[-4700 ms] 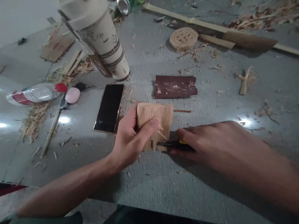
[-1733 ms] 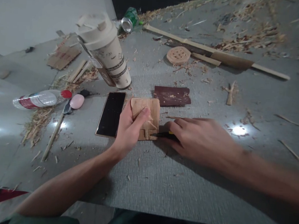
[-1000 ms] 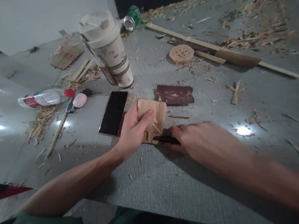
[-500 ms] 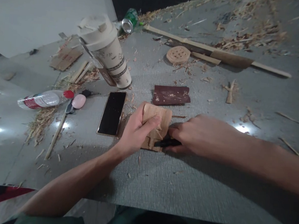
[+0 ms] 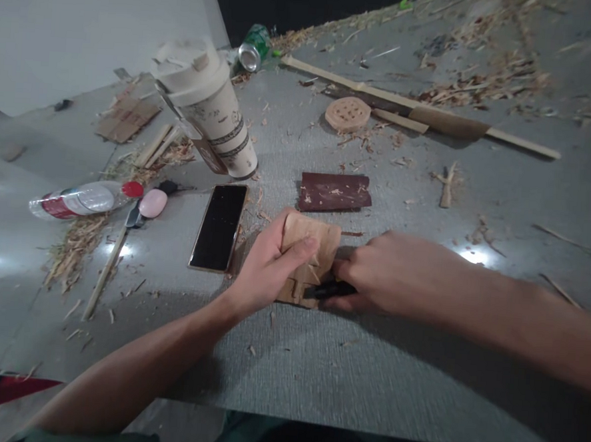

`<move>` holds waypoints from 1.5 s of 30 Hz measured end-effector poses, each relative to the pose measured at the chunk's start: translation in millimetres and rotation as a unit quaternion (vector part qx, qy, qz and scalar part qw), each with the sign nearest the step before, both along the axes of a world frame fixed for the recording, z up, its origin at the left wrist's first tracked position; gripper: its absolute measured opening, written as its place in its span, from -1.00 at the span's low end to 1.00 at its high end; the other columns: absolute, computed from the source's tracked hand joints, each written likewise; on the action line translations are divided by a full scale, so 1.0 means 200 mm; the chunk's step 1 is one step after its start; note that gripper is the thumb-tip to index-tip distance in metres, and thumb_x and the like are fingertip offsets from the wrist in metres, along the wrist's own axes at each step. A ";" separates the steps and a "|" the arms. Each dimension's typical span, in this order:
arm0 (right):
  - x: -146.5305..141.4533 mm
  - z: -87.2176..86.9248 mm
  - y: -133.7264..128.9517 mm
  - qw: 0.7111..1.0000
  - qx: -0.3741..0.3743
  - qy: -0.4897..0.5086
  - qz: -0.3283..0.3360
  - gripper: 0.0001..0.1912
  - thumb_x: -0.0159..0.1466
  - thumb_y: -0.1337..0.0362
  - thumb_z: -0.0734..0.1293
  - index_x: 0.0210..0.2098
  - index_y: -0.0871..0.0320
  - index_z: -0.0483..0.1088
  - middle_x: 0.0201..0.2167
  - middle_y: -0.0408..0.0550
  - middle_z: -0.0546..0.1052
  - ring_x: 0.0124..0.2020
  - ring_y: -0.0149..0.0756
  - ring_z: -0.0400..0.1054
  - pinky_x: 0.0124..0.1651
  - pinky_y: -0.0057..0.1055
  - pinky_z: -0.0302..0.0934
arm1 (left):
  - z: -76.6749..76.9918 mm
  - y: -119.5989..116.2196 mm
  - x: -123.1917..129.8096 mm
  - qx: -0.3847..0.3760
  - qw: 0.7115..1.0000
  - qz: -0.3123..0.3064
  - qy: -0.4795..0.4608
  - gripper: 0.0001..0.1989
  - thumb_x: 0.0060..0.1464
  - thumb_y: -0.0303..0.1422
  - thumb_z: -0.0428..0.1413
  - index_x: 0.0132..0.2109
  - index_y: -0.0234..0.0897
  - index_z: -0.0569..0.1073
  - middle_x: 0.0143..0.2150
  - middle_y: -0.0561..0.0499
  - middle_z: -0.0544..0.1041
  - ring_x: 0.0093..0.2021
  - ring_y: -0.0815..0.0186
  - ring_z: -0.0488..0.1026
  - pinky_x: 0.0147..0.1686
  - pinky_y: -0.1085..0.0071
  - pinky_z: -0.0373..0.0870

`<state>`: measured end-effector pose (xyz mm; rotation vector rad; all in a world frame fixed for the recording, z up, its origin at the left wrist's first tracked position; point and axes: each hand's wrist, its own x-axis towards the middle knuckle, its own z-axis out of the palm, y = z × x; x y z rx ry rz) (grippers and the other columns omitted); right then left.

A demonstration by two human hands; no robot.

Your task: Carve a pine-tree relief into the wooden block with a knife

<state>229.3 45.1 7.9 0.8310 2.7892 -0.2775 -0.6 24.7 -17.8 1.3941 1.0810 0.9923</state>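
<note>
My left hand (image 5: pixel 273 263) is closed round a small flat wood block (image 5: pixel 328 235), its thumb lying across the upper face. A stepped recess is cut into the block's lower part. In my right hand (image 5: pixel 372 272) is a slim black knife (image 5: pixel 327 289), its tip resting at that recess; the blade itself is too small to make out. The right fingers wrap its handle and press against the block's right side. Just behind the block lies a dark red-brown sheet (image 5: pixel 334 192), probably sandpaper, dusted with shavings.
A phone (image 5: pixel 219 226) lies left of my hands, with a tall paper cup (image 5: pixel 222 116) behind it. Farther left are a plastic bottle (image 5: pixel 84 199) and a pink oval object (image 5: pixel 153 203). A carved wooden disc (image 5: pixel 348 113), long stick (image 5: pixel 520 143) and green can (image 5: pixel 255 47) lie farther back.
The view has shifted a little, so the objects on the table appear slightly lower and farther left. Both hands keep the same hold on the block and knife.
</note>
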 end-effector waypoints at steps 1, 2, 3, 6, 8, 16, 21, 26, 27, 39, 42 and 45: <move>0.00 0.00 0.00 1.000 -0.004 -0.003 0.001 -0.52 0.55 -0.16 0.38 -0.23 0.09 0.64 -0.51 -0.10 0.60 -0.59 -0.29 0.35 -0.42 -0.28 -0.04 | 0.00 0.00 0.00 0.001 1.000 -0.002 -0.002 -0.75 0.37 -0.14 0.30 -0.11 -0.18 0.46 -0.25 0.07 0.49 -0.27 0.28 0.41 -0.22 0.34 0.45; -0.01 0.01 0.00 1.000 -0.006 -0.007 0.001 -0.53 0.55 -0.16 0.38 -0.21 0.09 0.65 -0.49 -0.10 0.61 -0.59 -0.28 0.36 -0.42 -0.28 -0.04 | 0.00 0.00 0.00 0.003 1.000 -0.003 -0.002 -0.75 0.38 -0.14 0.30 -0.12 -0.18 0.45 -0.26 0.08 0.47 -0.28 0.29 0.39 -0.24 0.35 0.43; -0.01 0.01 0.00 1.000 -0.005 -0.011 0.001 -0.53 0.55 -0.16 0.38 -0.20 0.09 0.65 -0.47 -0.09 0.62 -0.58 -0.27 0.37 -0.43 -0.28 -0.04 | 0.00 0.00 0.00 0.006 1.000 -0.004 0.000 -0.75 0.38 -0.15 0.30 -0.13 -0.18 0.45 -0.27 0.09 0.47 -0.29 0.30 0.39 -0.26 0.37 0.42; -0.03 0.04 -0.02 0.999 -0.007 -0.031 0.009 -0.55 0.54 -0.15 0.41 -0.20 0.09 0.66 -0.42 -0.06 0.66 -0.55 -0.23 0.44 -0.44 -0.27 -0.03 | 0.01 0.00 0.00 0.034 0.999 0.000 0.012 -0.75 0.38 -0.15 0.30 -0.14 -0.17 0.44 -0.29 0.10 0.46 -0.31 0.31 0.38 -0.29 0.37 0.41; -0.05 0.05 -0.05 0.999 -0.012 -0.036 0.022 -0.56 0.51 -0.15 0.45 -0.21 0.08 0.67 -0.43 -0.06 0.67 -0.53 -0.21 0.48 -0.45 -0.27 -0.03 | 0.01 0.01 0.00 0.069 0.997 0.009 0.019 -0.76 0.37 -0.16 0.31 -0.13 -0.16 0.44 -0.30 0.10 0.46 -0.32 0.31 0.39 -0.29 0.37 0.42; -0.05 0.01 -0.13 0.999 0.003 0.034 -0.040 -0.55 0.50 -0.20 0.44 -0.18 0.06 0.62 -0.50 -0.14 0.64 -0.57 -0.22 0.49 -0.50 -0.23 -0.16 | -0.03 0.03 -0.01 0.077 0.992 0.104 0.008 -0.82 0.40 -0.22 0.32 -0.13 -0.17 0.50 -0.25 0.08 0.53 -0.25 0.30 0.46 -0.21 0.38 0.47; -0.05 0.00 -0.10 0.992 0.031 0.012 -0.120 -0.50 0.60 -0.17 0.31 -0.21 0.10 0.53 -0.41 -0.06 0.69 -0.50 -0.18 0.56 -0.48 -0.23 -0.23 | -0.07 0.04 -0.02 0.069 0.985 0.160 -0.011 -0.77 0.42 -0.14 0.33 0.00 -0.18 0.57 -0.11 0.03 0.63 -0.13 0.24 0.57 -0.07 0.32 0.54; -0.05 -0.01 -0.09 0.986 0.077 -0.006 -0.149 -0.48 0.61 -0.20 0.27 -0.19 0.12 0.50 -0.49 -0.02 0.63 -0.53 -0.12 0.53 -0.48 -0.23 -0.32 | -0.06 0.04 -0.01 0.080 0.983 0.162 0.002 -0.74 0.42 -0.12 0.33 0.04 -0.18 0.58 -0.06 -0.01 0.66 -0.06 0.15 0.62 0.03 0.21 0.57; -0.05 -0.01 -0.10 0.985 0.081 -0.002 -0.151 -0.47 0.61 -0.20 0.26 -0.19 0.12 0.50 -0.49 -0.01 0.63 -0.54 -0.12 0.52 -0.47 -0.23 -0.33 | -0.05 0.04 -0.01 0.081 0.983 0.162 0.001 -0.74 0.42 -0.12 0.32 0.04 -0.18 0.58 -0.06 -0.01 0.66 -0.05 0.14 0.62 0.04 0.20 0.57; -0.07 0.00 -0.12 0.985 0.083 -0.005 -0.149 -0.51 0.63 -0.15 0.25 -0.15 0.13 0.50 -0.50 -0.03 0.62 -0.55 -0.15 0.50 -0.48 -0.21 -0.31 | -0.05 0.03 0.00 0.068 0.986 0.151 0.001 -0.77 0.44 -0.13 0.31 0.04 -0.17 0.57 -0.05 -0.02 0.67 -0.02 0.11 0.61 0.06 0.19 0.55; -0.07 -0.01 -0.14 0.987 0.069 0.001 -0.142 -0.54 0.63 -0.11 0.26 -0.16 0.12 0.52 -0.44 0.00 0.65 -0.56 -0.13 0.49 -0.48 -0.20 -0.29 | -0.04 0.03 0.00 0.061 0.986 0.154 0.004 -0.77 0.44 -0.14 0.31 0.03 -0.17 0.57 -0.06 -0.02 0.67 -0.02 0.11 0.61 0.04 0.19 0.55; -0.08 -0.01 -0.15 0.990 0.062 -0.001 -0.127 -0.55 0.63 -0.09 0.26 -0.16 0.13 0.54 -0.43 0.03 0.66 -0.58 -0.14 0.46 -0.49 -0.18 -0.29 | -0.03 0.03 0.00 0.063 0.986 0.156 0.010 -0.80 0.44 -0.16 0.29 0.02 -0.17 0.56 -0.07 -0.01 0.65 -0.03 0.12 0.60 0.04 0.21 0.54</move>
